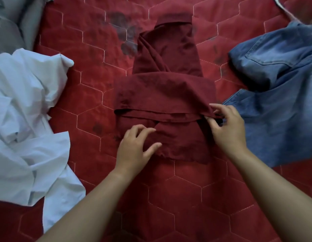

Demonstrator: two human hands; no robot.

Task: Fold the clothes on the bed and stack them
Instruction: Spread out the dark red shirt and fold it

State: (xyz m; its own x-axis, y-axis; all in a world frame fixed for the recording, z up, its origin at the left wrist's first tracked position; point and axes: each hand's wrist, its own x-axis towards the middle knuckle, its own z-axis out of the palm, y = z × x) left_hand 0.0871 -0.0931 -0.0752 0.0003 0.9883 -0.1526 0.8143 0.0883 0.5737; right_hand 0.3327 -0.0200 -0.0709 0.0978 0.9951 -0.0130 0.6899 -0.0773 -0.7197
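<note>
Maroon garment: centre of the frame, flat on the bed, partly folded. The narrow collar end points to the top of the frame. A wide band of its cloth is doubled across the middle, with a hem edge running left to right.
Left grip: lower centre, fingers loosely spread and only slightly bent. The fingertips rest on the lower panel of the maroon garment, below the doubled band. It pinches nothing.
Right grip: right of centre, thumb and fingers pinching the right end of the doubled band's hem edge.
Garment relative to grips: the bulk of the cloth lies above and between the two. The near raw edge lies just below the left grip's thumb. The right grip sits at the garment's right margin, over the gap between it and the denim.
Bed cover: red quilt with pale hexagon stitching, and dark blotches in the upper middle of the frame.
White garment: crumpled heap along the left edge of the frame, apart from the maroon one.
Denim garment: blue, unfolded, at the right edge, with a pocket showing. It lies near the right grip.
Grey cloth: upper left corner, bunched; what it is cannot be told.
</note>
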